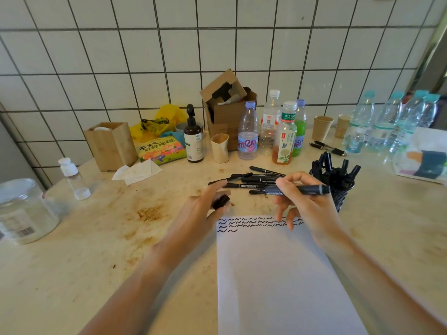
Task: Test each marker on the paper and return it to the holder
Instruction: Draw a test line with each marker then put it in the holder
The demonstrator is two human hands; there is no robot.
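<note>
A white sheet of paper [278,274] lies on the counter with rows of black squiggles along its top edge. My right hand [304,204] grips a black marker [307,189] held level above the paper's top, its body pointing right. My left hand [205,209] holds a black cap [220,201] between thumb and fingers, left of the paper. Several black markers [251,181] lie loose in a pile behind my hands. A black mesh holder [338,182] at the right has several markers standing in it.
Drink bottles [285,134], a pale cup [219,147], a dark pump bottle [192,136] and a cardboard box [227,110] line the tiled wall. Water bottles [391,122] stand at the far right, a clear jar [23,211] at the left. The counter is stained.
</note>
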